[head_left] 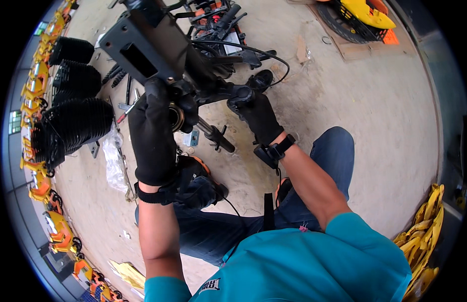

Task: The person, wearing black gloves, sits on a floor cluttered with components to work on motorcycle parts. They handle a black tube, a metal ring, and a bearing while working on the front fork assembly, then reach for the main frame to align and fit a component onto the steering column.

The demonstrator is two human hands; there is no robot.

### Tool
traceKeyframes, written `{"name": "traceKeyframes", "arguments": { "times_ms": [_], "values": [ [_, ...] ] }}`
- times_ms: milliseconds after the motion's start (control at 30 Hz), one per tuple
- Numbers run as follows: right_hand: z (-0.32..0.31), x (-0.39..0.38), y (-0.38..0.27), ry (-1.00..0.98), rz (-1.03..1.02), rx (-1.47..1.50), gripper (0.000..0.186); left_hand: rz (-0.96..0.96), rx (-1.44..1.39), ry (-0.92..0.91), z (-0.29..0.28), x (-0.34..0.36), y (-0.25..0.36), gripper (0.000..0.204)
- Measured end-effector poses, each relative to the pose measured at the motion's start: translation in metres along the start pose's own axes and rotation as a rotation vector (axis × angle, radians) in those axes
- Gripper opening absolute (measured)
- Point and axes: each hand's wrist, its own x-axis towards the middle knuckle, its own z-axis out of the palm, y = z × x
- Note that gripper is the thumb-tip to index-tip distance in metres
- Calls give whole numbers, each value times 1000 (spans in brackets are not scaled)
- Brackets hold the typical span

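A dark grey metal vehicle frame (155, 43) with a rectangular slot stands before me. My left hand (153, 133), in a black glove, is closed against its lower edge. A brass-coloured metal ring (176, 118) shows between its palm and curled fingers; what lies behind it is hidden. My right hand (261, 118), also gloved, wraps around the black end of a fork-like part (216, 94) joined to the frame. Between the hands a silver rod (207, 128) slants toward the floor, ending in a black section. A small light-blue metal bracket (191, 138) lies beneath.
Stacked black baskets (77, 123) stand at left, beside shock absorbers (112, 74) and a clear plastic bag (115, 161). Handlebar parts and a cable (279, 58) lie ahead. A yellow part and tyre (349, 27) sit far right. Yellow wrapping (420, 236) is heaped at lower right.
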Motion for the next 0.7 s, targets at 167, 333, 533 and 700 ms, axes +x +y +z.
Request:
{"name": "traceKeyframes", "arguments": {
  "times_ms": [167,333,533,700],
  "values": [
    [-3,-2,-6,-41,58,116,21,-30,-24,-151,-21,4,2,40],
    [0,3,0,-83,144,146,16,-63,-326,-133,-62,-3,-10,37],
    [-2,0,-10,-148,238,281,17,-183,-1009,-138,-67,-1,-23,44],
    [-2,-1,5,-126,163,261,12,8,-226,-118,-74,-2,-43,41]
  ]
}}
